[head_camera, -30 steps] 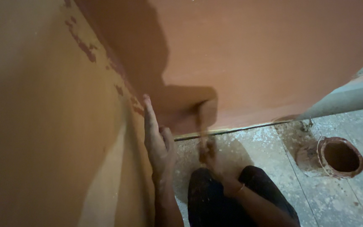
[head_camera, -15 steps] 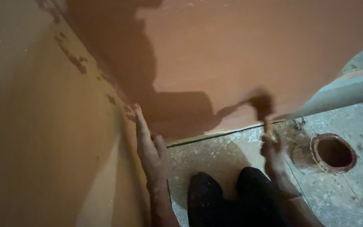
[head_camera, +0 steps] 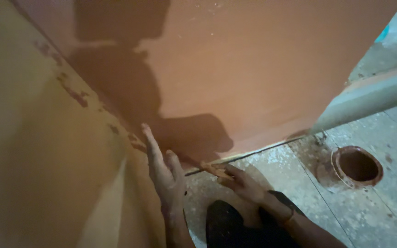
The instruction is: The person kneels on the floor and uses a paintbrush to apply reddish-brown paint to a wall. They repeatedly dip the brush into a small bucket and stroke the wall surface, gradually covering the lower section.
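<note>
Against the yellowish wall (head_camera: 37, 151), the left hand (head_camera: 164, 177) lies flat, fingers straight and holding nothing. Just right, the right hand (head_camera: 242, 183) pinches a brush (head_camera: 210, 167) low at the orange wall (head_camera: 263, 73), its tip beyond the fingers. Farther right, a floor drain (head_camera: 357, 166).

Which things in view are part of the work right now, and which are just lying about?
In use:
- left hand, flat against the side wall
- right hand, holding a paint-covered brush at the foot of the orange wall

Lying about:
- round floor drain opening
- grey pipe
- speckled floor
</note>
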